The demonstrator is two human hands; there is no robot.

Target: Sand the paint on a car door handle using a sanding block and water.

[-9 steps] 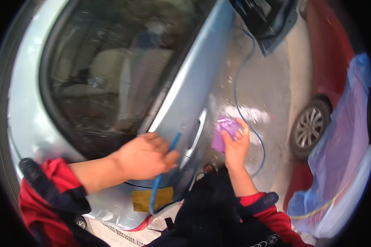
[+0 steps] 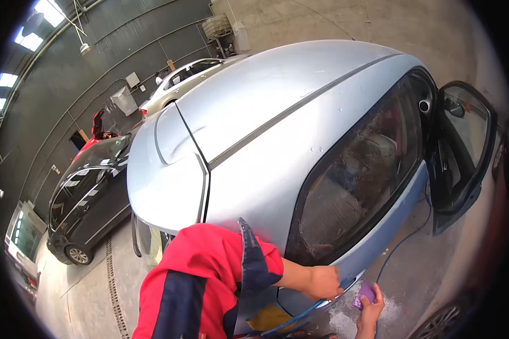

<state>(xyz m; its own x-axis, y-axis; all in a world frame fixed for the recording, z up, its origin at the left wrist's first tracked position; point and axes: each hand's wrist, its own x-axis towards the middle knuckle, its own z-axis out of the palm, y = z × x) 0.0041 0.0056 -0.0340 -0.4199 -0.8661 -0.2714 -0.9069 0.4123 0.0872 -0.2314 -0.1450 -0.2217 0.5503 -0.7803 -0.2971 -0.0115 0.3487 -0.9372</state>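
My left hand (image 2: 324,282) is closed in a fist round a thin blue hose (image 2: 297,317), beside the rear side window of a light blue-silver car (image 2: 249,118). The hose trails back from the fist over a yellow-brown patch (image 2: 268,318) on the car's lower side. Just right of it, off the bodywork, my right hand (image 2: 371,309) grips a flat purple pad (image 2: 363,295) between thumb and fingers. Whether it is a sanding pad or a cloth I cannot tell. Water drops dot the window frame.
The car's front door (image 2: 461,158) stands wide open at the right. More blue hose (image 2: 398,248) lies on the wet concrete floor. A black car (image 2: 90,195) and a pale car (image 2: 181,82) are parked at the left and back. A dark wheel (image 2: 438,322) shows lower right.
The view has swung up and left, so the car's roof and the workshop now show and both hands sit lower. Each hand keeps its hold on the hose and the pad.
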